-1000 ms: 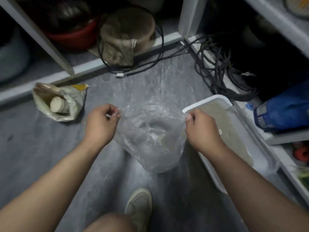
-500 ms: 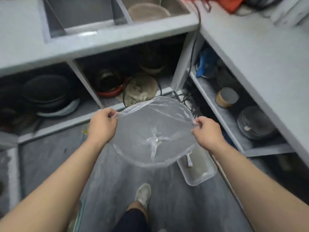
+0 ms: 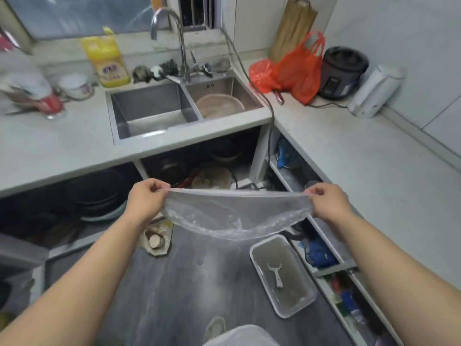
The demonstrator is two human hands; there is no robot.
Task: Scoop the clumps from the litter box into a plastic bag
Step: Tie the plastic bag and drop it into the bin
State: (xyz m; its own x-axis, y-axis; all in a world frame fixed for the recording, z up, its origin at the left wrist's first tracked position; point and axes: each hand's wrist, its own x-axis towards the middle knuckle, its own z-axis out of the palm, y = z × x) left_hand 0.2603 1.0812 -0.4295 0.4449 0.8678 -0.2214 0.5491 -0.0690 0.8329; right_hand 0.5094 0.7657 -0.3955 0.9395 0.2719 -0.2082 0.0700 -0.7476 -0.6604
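Note:
A clear plastic bag (image 3: 234,213) hangs stretched wide between my two hands at about counter height. My left hand (image 3: 146,199) pinches the bag's left rim and my right hand (image 3: 326,201) pinches the right rim. On the floor below and to the right stands the white litter box (image 3: 309,275), filled with grey litter. A white scoop (image 3: 275,273) lies on the litter in the middle of the box. No clumps can be made out from here.
An L-shaped grey counter (image 3: 361,158) with a double sink (image 3: 154,108) runs ahead and along the right. Open shelves below hold pots, cables and bottles. An open snack bag (image 3: 156,242) lies on the dark floor. My shoe (image 3: 214,327) is at the bottom.
I have risen from a crouch, so the view pulled back from the floor to the whole counter. The bag went up with both hands and is now pulled out flat and wide.

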